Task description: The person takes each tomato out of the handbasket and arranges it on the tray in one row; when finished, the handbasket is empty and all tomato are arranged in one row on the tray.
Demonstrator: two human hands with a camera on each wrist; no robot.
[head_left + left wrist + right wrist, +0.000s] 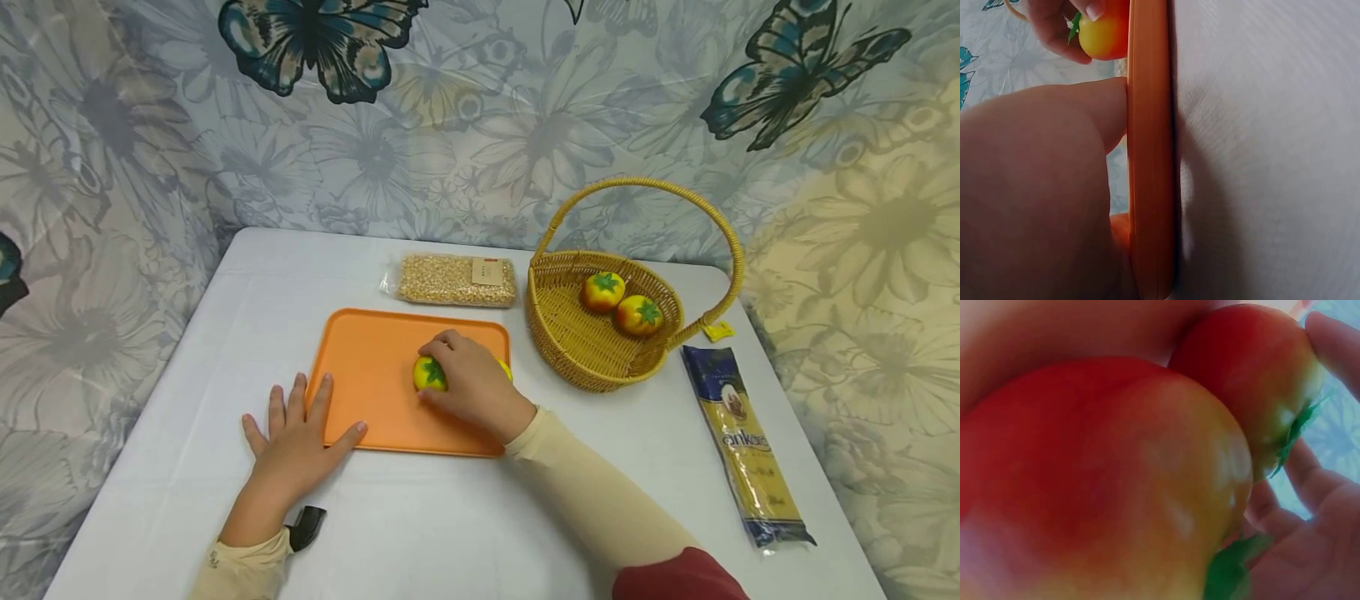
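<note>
On the orange tray (367, 358), the right hand (476, 387) curls its fingers and thumb around a yellow-red fruit with a green leafy top (430, 374). A second such fruit (506, 370) shows partly behind that hand; in the right wrist view it looms large (1104, 475), close to the held fruit (1247, 381). The left hand (296, 442) lies with spread fingers at the tray's lower left corner, fingertips and thumb over its rim. The left wrist view shows the left thumb (1035, 181) against the tray's edge (1150, 150), with the gripped fruit (1105, 34) beyond.
A wicker basket (555, 350) with a tall handle holds two similar fruits (603, 292) to the tray's right. Behind the tray lies a bag of grains (450, 280). A blue and yellow packet (746, 446) and a small yellow item (718, 331) lie at the right.
</note>
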